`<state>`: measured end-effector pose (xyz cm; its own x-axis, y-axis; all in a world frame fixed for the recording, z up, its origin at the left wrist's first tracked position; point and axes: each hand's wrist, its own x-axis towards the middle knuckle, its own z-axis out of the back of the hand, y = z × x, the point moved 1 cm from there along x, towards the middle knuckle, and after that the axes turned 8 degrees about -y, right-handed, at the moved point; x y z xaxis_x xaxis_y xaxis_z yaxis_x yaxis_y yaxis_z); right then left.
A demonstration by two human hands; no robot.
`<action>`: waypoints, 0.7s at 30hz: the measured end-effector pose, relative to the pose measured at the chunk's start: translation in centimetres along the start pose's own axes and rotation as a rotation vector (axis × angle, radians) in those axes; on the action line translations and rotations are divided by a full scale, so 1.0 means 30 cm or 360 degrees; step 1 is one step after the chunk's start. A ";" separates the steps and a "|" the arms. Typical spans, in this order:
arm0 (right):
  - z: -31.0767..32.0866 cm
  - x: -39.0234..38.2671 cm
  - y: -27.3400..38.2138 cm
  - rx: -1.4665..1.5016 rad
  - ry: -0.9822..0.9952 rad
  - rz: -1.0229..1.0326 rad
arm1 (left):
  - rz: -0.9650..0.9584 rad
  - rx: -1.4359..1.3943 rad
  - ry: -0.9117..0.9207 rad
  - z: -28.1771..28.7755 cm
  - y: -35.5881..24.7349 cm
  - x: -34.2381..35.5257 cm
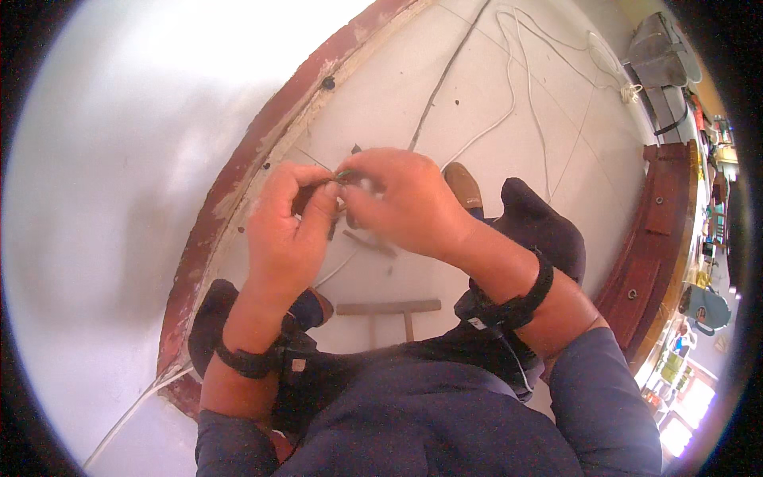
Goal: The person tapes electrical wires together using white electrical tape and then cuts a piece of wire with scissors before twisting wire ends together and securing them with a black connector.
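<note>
My left hand and my right hand meet in front of me, above the floor by the wall. The thumb and fingers of both are pinched together on a thin wire, dark with a hint of green. Most of it is hidden by my fingertips, so its ends cannot be made out. A dark cable runs along the floor toward my right hand; whether it joins the wire I cannot tell. Below my hands lies a short brown stick-like piece, partly covered.
A white wall with a reddish-brown skirting rises at the left. White cords loop over the tiled floor. Reddish wooden furniture stands at the right, a grey bag beyond it. A wooden bar lies between my feet.
</note>
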<state>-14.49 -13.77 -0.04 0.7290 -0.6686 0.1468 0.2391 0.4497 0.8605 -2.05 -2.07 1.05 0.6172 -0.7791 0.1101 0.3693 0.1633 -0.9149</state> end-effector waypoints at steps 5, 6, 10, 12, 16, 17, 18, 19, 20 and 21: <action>0.013 0.004 0.020 0.0245 0.0079 -0.0181 | 0.0128 -0.0148 -0.0002 0.002 0.010 0.002; 0.011 0.004 0.018 0.0246 0.0080 -0.0181 | 0.0128 -0.0147 -0.0003 0.004 0.010 0.003; 0.011 0.001 0.001 0.0333 0.0062 -0.0166 | 0.0282 -0.0271 0.0042 0.004 0.007 0.008; 0.014 0.000 0.002 0.0404 0.0064 -0.0171 | 0.0320 -0.0288 0.0045 0.003 0.005 0.007; 0.016 0.005 0.023 0.0622 0.0100 -0.0390 | 0.0314 -0.0440 0.0017 0.003 0.017 0.005; 0.016 0.005 0.027 0.0656 0.0106 -0.0434 | 0.0298 -0.0447 -0.0001 0.003 0.018 0.005; 0.011 0.003 0.027 0.0656 0.0106 -0.0434 | 0.0298 -0.0446 -0.0001 0.003 0.019 0.004; 0.007 0.000 0.023 0.0657 0.0056 -0.0413 | 0.0324 -0.0449 -0.0002 0.002 0.020 0.003; 0.005 -0.002 0.021 0.0658 0.0006 -0.0392 | 0.0349 -0.0452 -0.0002 0.000 0.021 0.003; 0.007 -0.002 0.024 0.0658 0.0005 -0.0393 | 0.0349 -0.0453 -0.0001 -0.002 0.020 0.002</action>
<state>-14.50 -13.53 0.66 0.6847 -0.7236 -0.0871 0.1308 0.0044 0.9914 -1.82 -2.05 0.49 0.6609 -0.7437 -0.1008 0.0199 0.1516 -0.9882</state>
